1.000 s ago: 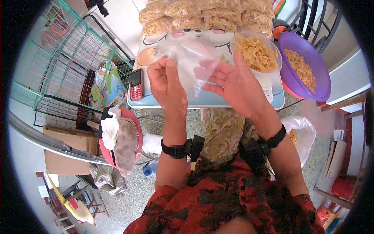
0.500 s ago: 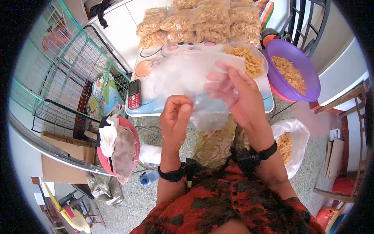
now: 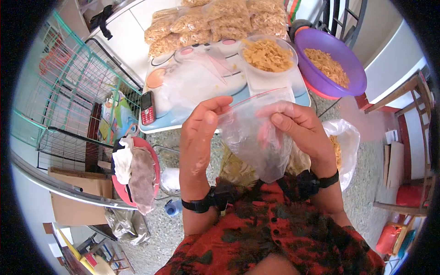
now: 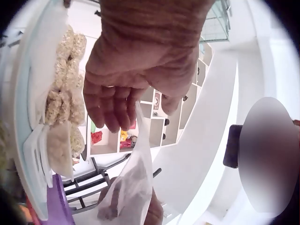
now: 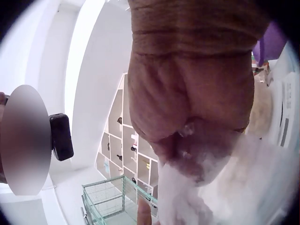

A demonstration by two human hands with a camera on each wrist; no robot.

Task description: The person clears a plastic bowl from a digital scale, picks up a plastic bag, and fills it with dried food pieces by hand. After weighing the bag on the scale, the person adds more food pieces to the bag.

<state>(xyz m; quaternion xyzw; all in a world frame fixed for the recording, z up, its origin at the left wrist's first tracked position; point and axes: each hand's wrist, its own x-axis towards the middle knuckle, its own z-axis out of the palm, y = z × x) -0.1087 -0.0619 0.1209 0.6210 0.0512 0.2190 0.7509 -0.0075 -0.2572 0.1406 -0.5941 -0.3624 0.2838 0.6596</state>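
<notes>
Over the table's near edge and the lap, my right hand (image 3: 307, 133) pinches a clear zip bag (image 3: 247, 135) with a red line along its top edge. Some of its fingers show through the plastic. At the bag's upper left corner is my left hand (image 3: 199, 133), its thumb apart from its loosely bent fingers. The left wrist view has the bag (image 4: 133, 180) tapering up to those fingertips. The bag looks flat, with nothing inside. Beyond the hands, a clear bowl of yellowish dried flakes (image 3: 268, 55) stands on a flat white base (image 3: 266, 85).
More clear bags (image 3: 197, 87) lie on the patterned table. Several filled bags (image 3: 192, 23) are stacked at the back. A red phone (image 3: 147, 109) is at the left edge; a purple basin (image 3: 355, 68) of flakes stands right. A white sack (image 3: 346, 151) sits lower right.
The bag has come from the loose bags on the table toward the lap, its top edge now slanting between the hands. The right thumb has closed onto the plastic. The head view has shifted.
</notes>
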